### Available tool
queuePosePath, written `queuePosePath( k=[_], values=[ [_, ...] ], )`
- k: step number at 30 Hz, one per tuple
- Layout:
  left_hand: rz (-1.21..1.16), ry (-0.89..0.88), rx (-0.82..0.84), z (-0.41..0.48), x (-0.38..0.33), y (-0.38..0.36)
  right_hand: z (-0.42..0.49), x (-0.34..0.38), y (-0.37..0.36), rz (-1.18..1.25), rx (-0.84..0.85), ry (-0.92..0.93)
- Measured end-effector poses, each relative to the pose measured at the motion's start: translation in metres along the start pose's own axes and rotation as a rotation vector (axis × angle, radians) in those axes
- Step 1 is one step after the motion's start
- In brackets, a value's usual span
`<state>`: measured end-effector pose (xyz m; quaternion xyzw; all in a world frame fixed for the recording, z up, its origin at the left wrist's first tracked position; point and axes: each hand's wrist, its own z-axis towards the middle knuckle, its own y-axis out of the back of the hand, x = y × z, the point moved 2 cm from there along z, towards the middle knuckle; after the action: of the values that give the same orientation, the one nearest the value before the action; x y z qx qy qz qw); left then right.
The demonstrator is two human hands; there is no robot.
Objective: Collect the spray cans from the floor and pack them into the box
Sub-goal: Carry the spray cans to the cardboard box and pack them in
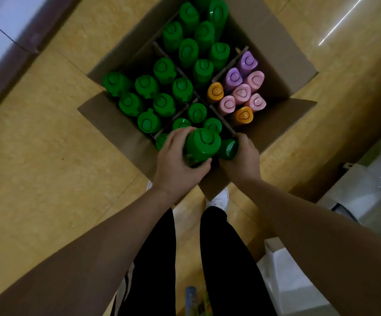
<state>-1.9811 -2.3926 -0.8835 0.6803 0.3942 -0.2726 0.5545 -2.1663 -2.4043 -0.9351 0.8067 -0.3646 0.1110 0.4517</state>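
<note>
An open cardboard box [283, 53] stands on the floor, split by cardboard dividers into four compartments. Three compartments hold several upright green-capped spray cans [164, 70]; the right one holds pink, purple and orange-capped cans [242, 93]. My left hand [176, 163] grips a green-capped can [202, 143] above the near compartment. My right hand [242, 158] holds a second green can [228, 148] right beside it, low at the compartment's near corner.
The box flaps spread out over the yellow tiled floor [37, 167]. My legs in black trousers and a white shoe [219, 198] stand at the near flap. White boxes and plastic wrap [367, 190] lie to the right. A can lies on the floor [190, 299] between my feet.
</note>
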Motion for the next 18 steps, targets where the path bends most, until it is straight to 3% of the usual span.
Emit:
queuePosePath(
  k=[7,11,18],
  values=[
    [-0.001,-0.091,-0.037,-0.010,0.000,-0.002,0.031,-0.016,-0.016,-0.177,0.062,0.033],
    [-0.019,-0.110,-0.045,-0.022,0.005,0.004,0.038,-0.024,-0.015,-0.159,0.086,-0.022],
    [0.021,-0.015,0.006,-0.031,0.037,-0.002,0.042,-0.030,-0.020,-0.238,0.103,-0.032]
  ],
)
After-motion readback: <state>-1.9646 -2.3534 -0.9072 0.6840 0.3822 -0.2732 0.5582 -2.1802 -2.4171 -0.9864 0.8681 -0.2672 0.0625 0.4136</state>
